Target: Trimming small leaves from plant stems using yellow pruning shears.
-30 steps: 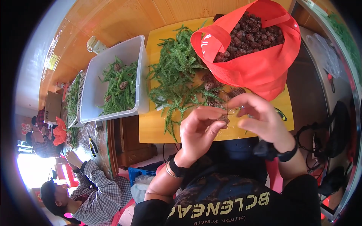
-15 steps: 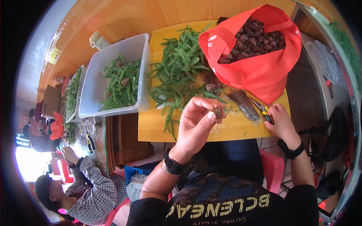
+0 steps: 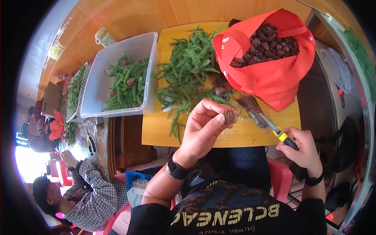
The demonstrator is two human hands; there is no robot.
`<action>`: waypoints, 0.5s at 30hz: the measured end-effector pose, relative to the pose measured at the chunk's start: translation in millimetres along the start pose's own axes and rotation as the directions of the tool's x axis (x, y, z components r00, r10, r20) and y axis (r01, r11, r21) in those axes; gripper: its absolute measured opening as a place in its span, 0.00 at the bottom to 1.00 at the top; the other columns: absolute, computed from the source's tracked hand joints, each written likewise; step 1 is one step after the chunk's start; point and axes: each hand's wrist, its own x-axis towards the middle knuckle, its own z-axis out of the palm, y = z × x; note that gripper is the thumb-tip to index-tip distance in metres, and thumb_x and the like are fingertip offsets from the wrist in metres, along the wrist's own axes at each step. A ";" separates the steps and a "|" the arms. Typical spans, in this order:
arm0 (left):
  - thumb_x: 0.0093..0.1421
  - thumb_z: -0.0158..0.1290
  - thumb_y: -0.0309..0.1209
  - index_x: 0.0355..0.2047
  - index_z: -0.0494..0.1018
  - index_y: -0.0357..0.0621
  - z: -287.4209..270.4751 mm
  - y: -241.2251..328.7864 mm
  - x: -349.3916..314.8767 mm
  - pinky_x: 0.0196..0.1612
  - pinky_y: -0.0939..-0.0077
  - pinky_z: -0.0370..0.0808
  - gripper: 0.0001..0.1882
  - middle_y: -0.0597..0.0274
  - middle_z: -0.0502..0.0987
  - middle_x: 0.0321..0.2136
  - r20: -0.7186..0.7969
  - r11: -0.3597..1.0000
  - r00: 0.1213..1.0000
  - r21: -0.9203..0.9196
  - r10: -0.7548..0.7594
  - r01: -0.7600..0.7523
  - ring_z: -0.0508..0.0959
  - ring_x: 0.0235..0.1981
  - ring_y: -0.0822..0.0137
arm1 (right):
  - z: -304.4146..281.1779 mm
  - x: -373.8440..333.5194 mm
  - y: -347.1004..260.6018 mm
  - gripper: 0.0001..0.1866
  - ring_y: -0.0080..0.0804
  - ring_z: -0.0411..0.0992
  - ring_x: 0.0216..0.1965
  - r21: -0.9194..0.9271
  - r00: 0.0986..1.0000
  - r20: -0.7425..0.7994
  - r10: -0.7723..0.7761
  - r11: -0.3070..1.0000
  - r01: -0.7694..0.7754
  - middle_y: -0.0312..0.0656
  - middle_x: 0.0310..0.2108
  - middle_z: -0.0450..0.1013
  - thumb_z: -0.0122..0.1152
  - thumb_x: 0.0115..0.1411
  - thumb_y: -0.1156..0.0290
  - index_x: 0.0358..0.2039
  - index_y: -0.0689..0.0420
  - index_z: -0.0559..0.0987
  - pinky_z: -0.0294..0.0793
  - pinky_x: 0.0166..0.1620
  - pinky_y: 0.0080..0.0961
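My left hand [image 3: 204, 129] is closed in a pinch on a small brown pine cone [image 3: 228, 117], held above the front of the yellow table [image 3: 164, 135]. A thin wire stands out from the cone beside my fingertips. In my right hand [image 3: 303, 150] is a pair of pliers [image 3: 282, 136] with yellow and black handles, its jaws pointing up and left. Those jaws lie close to a bundle of thin brown wires [image 3: 250, 107] in clear plastic. A few loose pine cones [image 3: 220, 90] sit behind my left hand, next to a heap of green fir sprigs [image 3: 194, 58].
A red bag [image 3: 270, 78] full of pine cones stands at the table's back right. To the left, a clear plastic bin [image 3: 150, 90] holds sprigs with cones. Another person in a checked shirt [image 3: 96, 199] sits at the left table, where other pliers [image 3: 91, 145] lie.
My right hand has lifted the pliers off the table and moved slightly right and nearer to me. My left hand still pinches the pine cone, now turned a little.
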 end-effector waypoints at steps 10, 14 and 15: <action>0.59 0.49 0.25 0.37 0.65 0.42 2.5 6.2 -5.7 0.39 0.77 0.73 0.07 0.53 0.71 0.39 -0.005 0.999 0.999 0.024 0.035 -0.034 0.75 0.38 0.66 | 23.5 29.3 -28.5 0.13 0.45 0.73 0.35 -0.125 0.954 -0.044 -0.298 0.949 0.291 0.46 0.23 0.74 0.61 0.42 0.76 0.16 0.60 0.63 0.71 0.41 0.31; 0.59 0.49 0.25 0.37 0.65 0.42 -0.3 5.7 -6.5 0.39 0.77 0.73 0.06 0.54 0.71 0.39 -0.006 0.999 0.999 0.016 0.039 -0.039 0.76 0.38 0.66 | 24.7 31.9 -29.7 0.15 0.42 0.73 0.33 -0.157 0.956 -0.023 -0.293 0.945 0.286 0.46 0.22 0.73 0.62 0.41 0.75 0.16 0.60 0.62 0.71 0.36 0.28; 0.59 0.50 0.25 0.36 0.65 0.42 -0.5 6.1 -6.4 0.39 0.77 0.73 0.06 0.54 0.72 0.39 0.007 0.999 0.999 0.020 0.047 -0.047 0.76 0.38 0.66 | 24.9 32.1 -30.3 0.15 0.42 0.73 0.33 -0.158 0.956 -0.023 -0.293 0.945 0.286 0.46 0.22 0.73 0.62 0.41 0.75 0.16 0.60 0.62 0.71 0.36 0.28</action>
